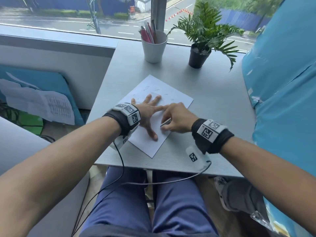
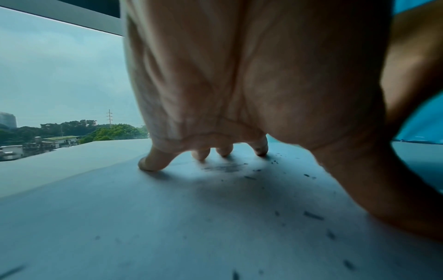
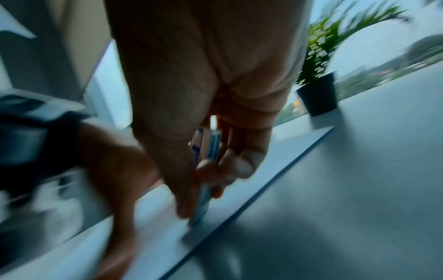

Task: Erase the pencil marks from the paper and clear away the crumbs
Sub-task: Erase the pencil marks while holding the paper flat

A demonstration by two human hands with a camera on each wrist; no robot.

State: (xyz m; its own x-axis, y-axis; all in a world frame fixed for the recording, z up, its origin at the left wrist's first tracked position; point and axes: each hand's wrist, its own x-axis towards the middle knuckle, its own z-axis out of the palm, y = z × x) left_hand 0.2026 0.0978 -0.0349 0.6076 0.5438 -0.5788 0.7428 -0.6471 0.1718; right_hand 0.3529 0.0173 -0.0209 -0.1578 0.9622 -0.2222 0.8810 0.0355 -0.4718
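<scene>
We see the left hand (image 1: 147,110) spread flat on a sheet of paper (image 1: 177,98), fingers straight and splayed, thumb reaching toward the near edge; from the left wrist view the fingertips (image 2: 153,163) press down on the sheet, holding nothing. Just to its right, touching its fingers, the right hand (image 1: 176,119) has its fingers curled around an eraser (image 1: 165,123), a thin flat block in a sleeve, with its lower end down on the paper near the sheet's right edge; the right wrist view is blurred, so we cannot tell the exact point of contact. Dark crumbs (image 2: 311,216) lie scattered over the paper under and beside the left palm, along with a grey smudge (image 2: 225,167) near the fingertips; faint pencil marks (image 1: 150,89) show on the far part of the sheet, beyond the left fingers.

The paper lies turned at an angle on a grey table (image 1: 213,120), around its middle and toward the near side. At the far side of the table, well apart from the sheet, a white cup (image 1: 153,50) holds pens, and to its right stands a potted plant (image 1: 200,55) in a dark pot. Behind them is a window (image 1: 68,14) looking onto a street; a bright blue surface (image 1: 282,82) fills the right of the view.
</scene>
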